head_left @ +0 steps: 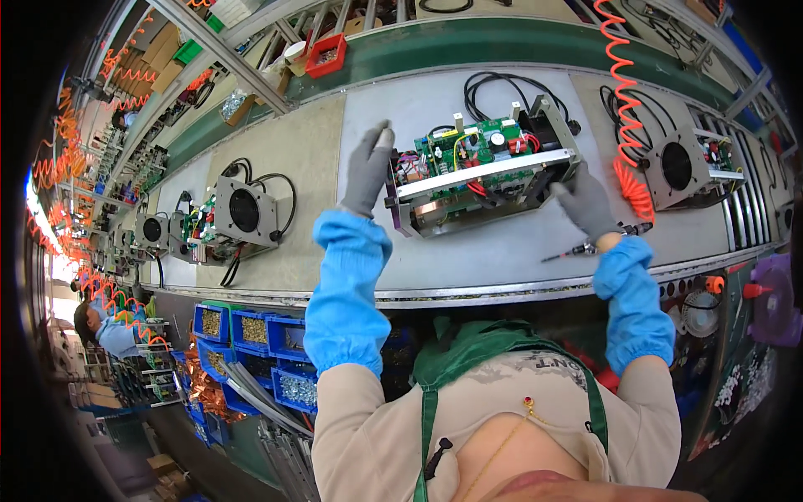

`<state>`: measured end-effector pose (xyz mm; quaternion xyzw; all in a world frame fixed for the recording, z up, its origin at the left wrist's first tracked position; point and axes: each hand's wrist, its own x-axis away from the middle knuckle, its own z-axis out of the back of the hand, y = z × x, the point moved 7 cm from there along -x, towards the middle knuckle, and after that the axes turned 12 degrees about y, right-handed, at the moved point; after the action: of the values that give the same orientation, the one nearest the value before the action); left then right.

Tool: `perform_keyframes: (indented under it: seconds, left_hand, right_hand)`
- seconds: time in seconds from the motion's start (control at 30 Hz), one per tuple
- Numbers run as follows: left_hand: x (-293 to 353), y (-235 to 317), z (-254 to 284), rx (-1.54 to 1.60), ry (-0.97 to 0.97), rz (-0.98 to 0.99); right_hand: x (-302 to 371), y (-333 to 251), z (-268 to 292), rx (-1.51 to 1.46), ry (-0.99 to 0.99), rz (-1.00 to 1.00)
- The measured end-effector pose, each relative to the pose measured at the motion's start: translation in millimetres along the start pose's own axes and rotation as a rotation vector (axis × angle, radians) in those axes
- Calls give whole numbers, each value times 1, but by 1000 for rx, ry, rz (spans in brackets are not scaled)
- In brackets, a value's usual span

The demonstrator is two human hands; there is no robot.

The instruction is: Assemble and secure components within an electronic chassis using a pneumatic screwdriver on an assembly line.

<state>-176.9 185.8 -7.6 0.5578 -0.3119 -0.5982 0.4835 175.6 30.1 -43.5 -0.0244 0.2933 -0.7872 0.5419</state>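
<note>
In front of me on the grey work surface (pixel 510 251) lies an open metal chassis (pixel 477 171) with a green circuit board (pixel 475 144), coloured wires and a black cable looped behind. My left hand (pixel 368 167), in a grey glove, is at its left end, fingers stretched upward and holding nothing. At the right front corner is my gloved right hand (pixel 587 205), fingers extended; whether it touches the frame I cannot tell. A slim power screwdriver (pixel 581 248) with a dark bit lies beside my right wrist, near an orange coiled hose (pixel 633 188).
Similar units with round black fans stand along the line, one at the left (pixel 245 211) and another at the right (pixel 674 167) near metal rollers (pixel 743 192). Blue bins (pixel 251 330) of small hardware sit below the front edge. A red bin (pixel 326 55) stands behind the line.
</note>
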Motion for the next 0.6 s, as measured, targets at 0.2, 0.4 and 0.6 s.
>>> perform_keyframes:
  seconds: [0.2, 0.4, 0.6]
  left_hand:
    - [29, -1, -16, -28, 21, 191]
    - [132, 36, -29, 103, 361, 296]
    - [167, 49, -82, 117, -272, 303]
  right_hand:
    - [-35, 7, -8, 15, 85, -39]
    - [-145, -10, -36, -60, 95, 34]
    - [-202, 41, -72, -671, -211, -427]
